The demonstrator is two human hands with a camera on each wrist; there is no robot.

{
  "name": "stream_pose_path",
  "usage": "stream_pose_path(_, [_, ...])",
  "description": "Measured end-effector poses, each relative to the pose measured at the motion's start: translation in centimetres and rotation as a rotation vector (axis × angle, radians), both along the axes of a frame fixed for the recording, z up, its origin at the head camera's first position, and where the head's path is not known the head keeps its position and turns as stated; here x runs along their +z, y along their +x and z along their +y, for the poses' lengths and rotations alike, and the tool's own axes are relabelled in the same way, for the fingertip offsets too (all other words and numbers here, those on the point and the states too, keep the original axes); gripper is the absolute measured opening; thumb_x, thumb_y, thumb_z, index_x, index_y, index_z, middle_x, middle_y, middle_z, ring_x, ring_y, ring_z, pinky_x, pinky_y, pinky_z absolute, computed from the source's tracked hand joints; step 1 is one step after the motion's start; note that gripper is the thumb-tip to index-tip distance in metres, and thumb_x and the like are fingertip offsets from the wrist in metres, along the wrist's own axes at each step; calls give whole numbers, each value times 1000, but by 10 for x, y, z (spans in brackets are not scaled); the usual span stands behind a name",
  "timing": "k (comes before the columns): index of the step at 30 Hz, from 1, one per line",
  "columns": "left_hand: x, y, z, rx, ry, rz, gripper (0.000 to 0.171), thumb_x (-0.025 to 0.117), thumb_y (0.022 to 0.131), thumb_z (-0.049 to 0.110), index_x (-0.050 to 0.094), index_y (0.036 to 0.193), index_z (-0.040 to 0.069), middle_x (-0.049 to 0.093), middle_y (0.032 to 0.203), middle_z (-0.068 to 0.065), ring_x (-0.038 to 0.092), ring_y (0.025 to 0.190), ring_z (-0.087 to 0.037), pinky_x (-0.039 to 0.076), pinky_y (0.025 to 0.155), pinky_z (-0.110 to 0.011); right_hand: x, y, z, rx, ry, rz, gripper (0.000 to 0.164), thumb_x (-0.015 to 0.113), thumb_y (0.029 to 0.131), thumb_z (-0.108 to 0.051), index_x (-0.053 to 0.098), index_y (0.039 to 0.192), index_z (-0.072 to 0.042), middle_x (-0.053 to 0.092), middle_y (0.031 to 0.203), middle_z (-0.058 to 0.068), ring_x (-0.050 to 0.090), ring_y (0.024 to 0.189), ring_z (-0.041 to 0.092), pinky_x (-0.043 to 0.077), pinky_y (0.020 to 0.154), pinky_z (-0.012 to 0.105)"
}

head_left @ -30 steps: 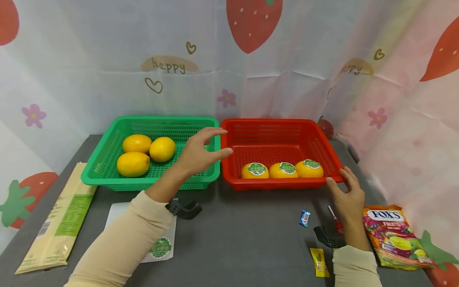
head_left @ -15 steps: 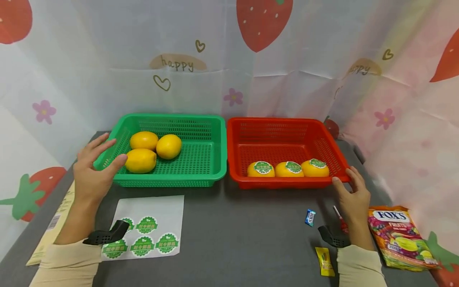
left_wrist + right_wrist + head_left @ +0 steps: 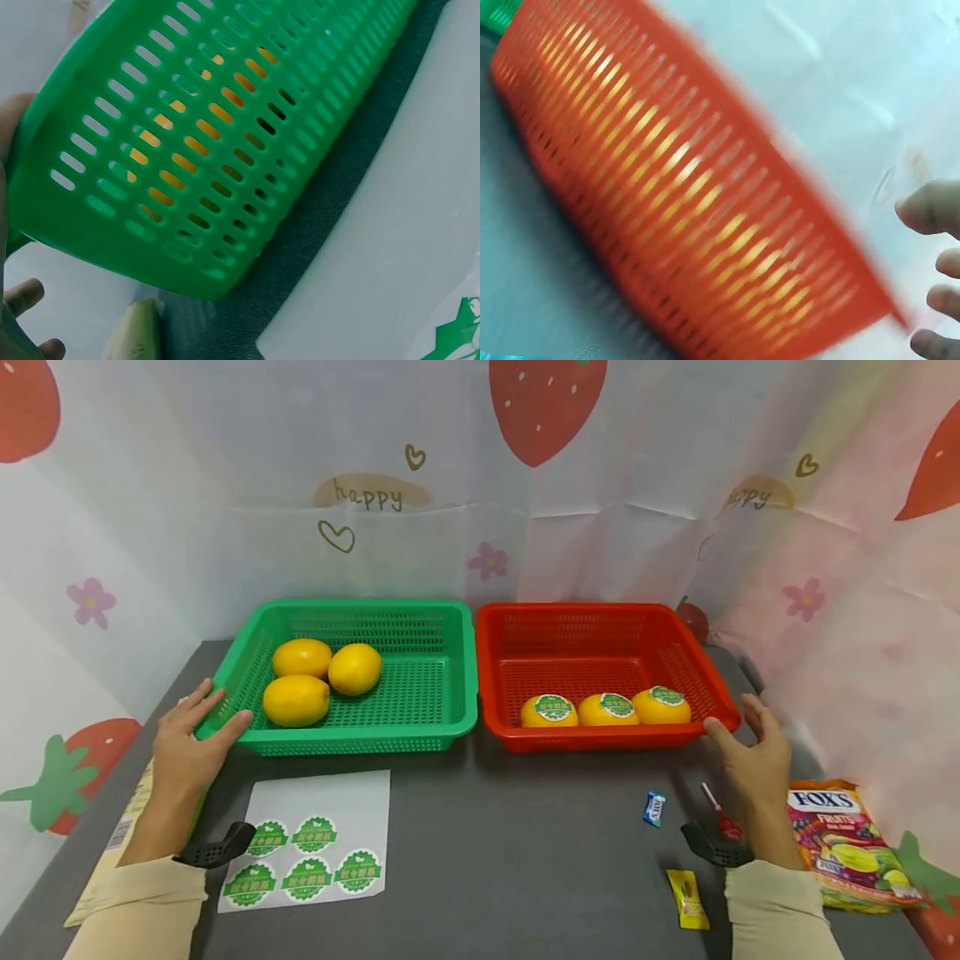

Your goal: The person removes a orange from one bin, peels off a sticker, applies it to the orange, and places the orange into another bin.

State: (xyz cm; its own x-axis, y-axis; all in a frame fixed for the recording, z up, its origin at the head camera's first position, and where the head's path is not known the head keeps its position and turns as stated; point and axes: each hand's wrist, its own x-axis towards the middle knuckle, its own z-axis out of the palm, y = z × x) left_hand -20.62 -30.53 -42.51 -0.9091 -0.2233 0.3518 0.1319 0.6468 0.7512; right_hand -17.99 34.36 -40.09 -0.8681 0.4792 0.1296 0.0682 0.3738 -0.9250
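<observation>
The green basket (image 3: 360, 739) stands on the left, with three yellow mangoes (image 3: 296, 700) inside. My left hand (image 3: 187, 752) grips its front left corner, thumb by the front rim and index finger along the left side; two other fingertips are off the basket in the left wrist view. Beside it is the red basket (image 3: 600, 739), where three yellow fruits (image 3: 608, 710) with green-and-white stickers line the front wall. At that basket's front right corner is my right hand (image 3: 753, 760), fingers spread. Its fingertips (image 3: 930, 206) appear apart from the rim in the right wrist view.
A white sheet of green stickers (image 3: 315, 785) lies in front of the green basket. Past my left forearm is a long cream package (image 3: 112, 856). Blue candy (image 3: 654, 808), yellow candy (image 3: 687, 900), a red lollipop (image 3: 726, 823) and a FOX'S candy bag (image 3: 851, 852) lie at right.
My left hand has moved left from between the baskets and come down onto the green basket's front left corner. My right hand has drawn slightly right from the red basket's corner.
</observation>
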Motion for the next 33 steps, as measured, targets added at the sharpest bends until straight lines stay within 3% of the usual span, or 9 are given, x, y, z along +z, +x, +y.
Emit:
stream_pose_path(3, [-5,3,0,16,20,-7,61,67,90,32,48,142,6,33,153,-6,14,142,-32,8,108,-61,26,-1,-11,6,-14,78,59,68,91,-25,45,145,-23,38,149,0,33,136,19,35,104,38])
stream_pose_path(6, [-6,2,0,16,38,4,61,67,90,30,48,143,6,33,153,-6,13,143,-28,7,109,-59,59,-5,-33,73,-29,181,56,70,90,-19,49,142,-23,43,143,2,40,131,20,36,103,35])
stream_pose_path(11, [-9,2,2,9,61,19,59,67,90,28,48,142,5,34,153,-5,13,143,-25,9,111,-55,107,-23,-91,331,-98,338,58,72,87,-12,50,140,-15,45,139,5,44,125,26,42,98,35])
stream_pose_path(15, [-12,2,5,28,90,26,59,67,90,26,49,142,6,34,152,-2,18,142,-22,14,111,-49,128,-47,-147,547,-117,344,62,72,87,-14,45,143,-13,42,143,3,43,125,25,44,96,40])
stream_pose_path(19, [-12,2,6,38,100,25,59,67,90,25,48,143,7,34,152,0,22,141,-21,18,111,-46,127,-79,-204,707,-144,292,63,72,87,-15,44,144,-15,43,142,2,46,122,24,44,95,42])
stream_pose_path(24, [-13,4,4,51,103,25,60,66,90,26,47,143,6,34,153,0,22,141,-19,19,111,-45,104,-117,-271,854,-195,130,64,71,89,-20,43,146,-22,42,142,-1,48,121,22,43,95,40])
stream_pose_path(28, [-14,4,4,53,114,15,60,66,91,26,46,144,7,33,153,1,21,141,-18,19,111,-45,81,-141,-312,900,-193,-24,65,72,89,-22,42,146,-27,41,145,-2,50,120,20,41,97,42])
stream_pose_path(33, [-13,2,6,48,112,21,61,68,90,26,47,144,6,34,153,1,23,140,-19,22,110,-45,56,-164,-350,931,-101,-164,66,72,89,-20,40,147,-29,37,149,-2,45,124,22,41,97,42])
